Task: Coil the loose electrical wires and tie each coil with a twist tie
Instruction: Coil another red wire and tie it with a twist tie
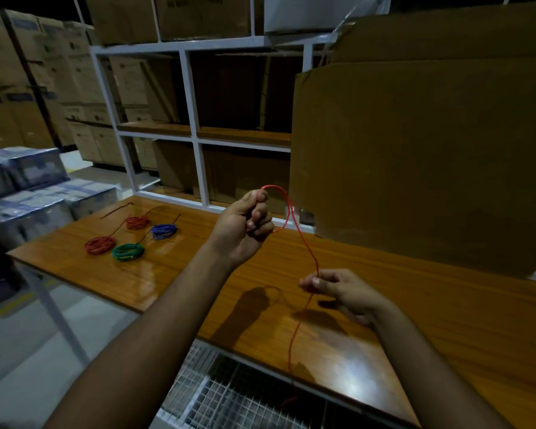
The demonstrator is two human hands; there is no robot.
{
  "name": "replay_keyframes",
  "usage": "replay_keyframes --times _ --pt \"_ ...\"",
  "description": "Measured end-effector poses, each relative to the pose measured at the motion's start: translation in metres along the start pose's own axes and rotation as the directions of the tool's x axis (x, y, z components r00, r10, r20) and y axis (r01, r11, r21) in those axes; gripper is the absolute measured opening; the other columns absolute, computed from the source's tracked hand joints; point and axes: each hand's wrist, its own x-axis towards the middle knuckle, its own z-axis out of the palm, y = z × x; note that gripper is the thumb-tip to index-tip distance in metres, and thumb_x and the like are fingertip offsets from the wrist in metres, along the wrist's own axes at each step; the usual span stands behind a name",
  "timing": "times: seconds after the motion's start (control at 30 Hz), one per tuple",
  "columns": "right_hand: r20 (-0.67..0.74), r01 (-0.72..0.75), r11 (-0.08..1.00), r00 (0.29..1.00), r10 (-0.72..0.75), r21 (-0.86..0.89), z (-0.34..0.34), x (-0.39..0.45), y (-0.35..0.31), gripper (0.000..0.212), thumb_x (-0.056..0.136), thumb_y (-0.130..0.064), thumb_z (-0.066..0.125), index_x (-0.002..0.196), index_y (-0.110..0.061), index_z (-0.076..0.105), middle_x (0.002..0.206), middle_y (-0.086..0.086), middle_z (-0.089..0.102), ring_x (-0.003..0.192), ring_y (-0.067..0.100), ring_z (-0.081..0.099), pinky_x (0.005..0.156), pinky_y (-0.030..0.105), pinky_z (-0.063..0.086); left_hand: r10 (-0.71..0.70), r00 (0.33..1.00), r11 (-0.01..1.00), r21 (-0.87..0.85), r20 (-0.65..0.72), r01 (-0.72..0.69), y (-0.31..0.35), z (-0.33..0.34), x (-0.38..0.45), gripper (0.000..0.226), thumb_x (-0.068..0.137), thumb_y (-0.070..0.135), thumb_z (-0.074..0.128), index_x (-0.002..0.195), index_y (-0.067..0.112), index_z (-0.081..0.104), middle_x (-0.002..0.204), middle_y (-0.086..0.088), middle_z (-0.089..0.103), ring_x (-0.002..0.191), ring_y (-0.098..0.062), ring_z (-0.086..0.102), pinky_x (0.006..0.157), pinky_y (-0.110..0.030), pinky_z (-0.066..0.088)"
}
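Red wire (pixel 302 243): I see first loop forming, left hand (pixel 245 227) fisted on it above right hand (pixel 338 289) pinching slack (next: another wrap).

We see two bare forearms reaching in from the bottom edge, no sleeves anywhere along them. Our left hand (pixel 245 226) and right hand (pixel 341 289) wear no gloves, rings, watch or bands. The fingernails are short and plain, and both wrists are uncovered.

Head view, downward (near hands (pixel 243 226))
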Motion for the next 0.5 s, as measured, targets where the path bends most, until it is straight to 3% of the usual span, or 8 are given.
replay_keyframes --times 0.07,0.13,0.2,0.23,0.3,0.37,0.43,0.5 --pt "-0.108 -0.031 0.954 0.992 0.066 0.297 0.012 0.002 0.006 0.016 0.1 -0.012 0.053 0.108 -0.002 0.062 0.096 0.015 0.073 0.093 0.028 0.071 0.09 0.048 0.053 0.011 1.0 1.0 0.024 -0.007 -0.01 0.001 0.001 0.0 0.03 0.106 0.025 0.033 0.089 0.012 0.054 0.058 0.004 0.043 0.044 -0.005 0.034 0.045 -0.018 0.026" --pt "-0.226 -0.032 0.949 0.968 0.108 0.314 0.029 0.0 0.003 0.019 0.101 -0.015 0.054 0.106 0.002 0.06 0.078 0.014 0.07 0.072 0.026 0.072 0.07 0.042 0.061 0.015 1.0 0.997 0.073 -0.008 -0.015 -0.002 0.004 0.0 0.03 0.106 0.025 0.033 0.089 0.013 0.054 0.059 0.004 0.043 0.044 -0.005 0.034 0.045 -0.018 0.028" --pt "-0.287 -0.063 0.997 0.957 0.046 -0.05 0.045 -0.01 -0.01 0.025 0.102 -0.024 0.053 0.1 -0.001 0.064 0.069 0.01 0.067 0.056 0.015 0.064 0.052 0.028 0.056 0.02 0.999 0.99 0.139 -0.025 -0.017 -0.006 0.008 0.001 0.03 0.106 0.025 0.032 0.088 0.013 0.053 0.061 0.003 0.044 0.046 -0.006 0.035 0.047 -0.019 0.029" --pt "-0.273 -0.064 0.951 0.962 -0.022 -0.304 0.052 -0.017 -0.019 0.027 0.103 -0.028 0.052 0.096 -0.006 0.067 0.069 0.006 0.066 0.053 0.011 0.06 0.048 0.024 0.05 0.024 0.999 0.985 0.17 -0.036 -0.018 -0.008 0.01 0.001 0.03 0.106 0.025 0.032 0.088 0.014 0.053 0.062 0.002 0.045 0.048 -0.006 0.036 0.049 -0.019 0.03" --pt "-0.127 0.015 0.725 0.982 -0.141 -0.689 0.061 -0.031 -0.042 0.025 0.103 -0.03 0.051 0.093 -0.016 0.069 0.074 -0.001 0.069 0.056 0.005 0.056 0.051 0.022 0.044 0.033 0.998 0.975 0.219 -0.059 -0.019 -0.012 0.012 0.0 0.03 0.107 0.025 0.031 0.089 0.014 0.052 0.065 0.001 0.048 0.052 -0.006 0.041 0.053 -0.019 0.033" --pt "0.083 0.169 0.539 0.98 -0.181 -0.825 0.064 -0.047 -0.065 0.018 0.103 -0.024 0.05 0.101 -0.023 0.069 0.083 -0.006 0.068 0.065 0.002 0.056 0.058 0.022 0.04 0.039 0.996 0.969 0.246 -0.076 -0.019 -0.016 0.013 -0.002 0.03 0.108 0.024 0.03 0.091 0.013 0.052 0.069 -0.001 0.05 0.057 -0.007 0.047 0.055 -0.018 0.039" --pt "0.225 0.306 0.432 0.947 -0.23 -0.848 0.062 -0.062 -0.085 0.025 0.101 -0.014 0.049 0.115 -0.026 0.067 0.09 -0.01 0.065 0.075 0.001 0.057 0.064 0.021 0.041 0.032 0.997 0.966 0.26 -0.075 -0.011 -0.019 0.013 -0.004 0.029 0.108 0.023 0.03 0.091 0.012 0.051 0.071 -0.003 0.05 0.06 -0.009 0.048 0.056 -0.018 0.043" --pt "0.187 0.366 0.378 0.882 -0.433 -0.85 0.056 -0.07 -0.099 0.029 0.1 -0.01 0.052 0.117 -0.027 0.069 0.089 -0.013 0.066 0.077 0.0 0.06 0.066 0.017 0.046 0.005 0.999 0.967 0.256 -0.044 0.006 -0.022 0.014 -0.007 0.028 0.107 0.023 0.031 0.093 0.01 0.051 0.073 -0.005 0.054 0.062 -0.012 0.051 0.058 -0.021 0.046"
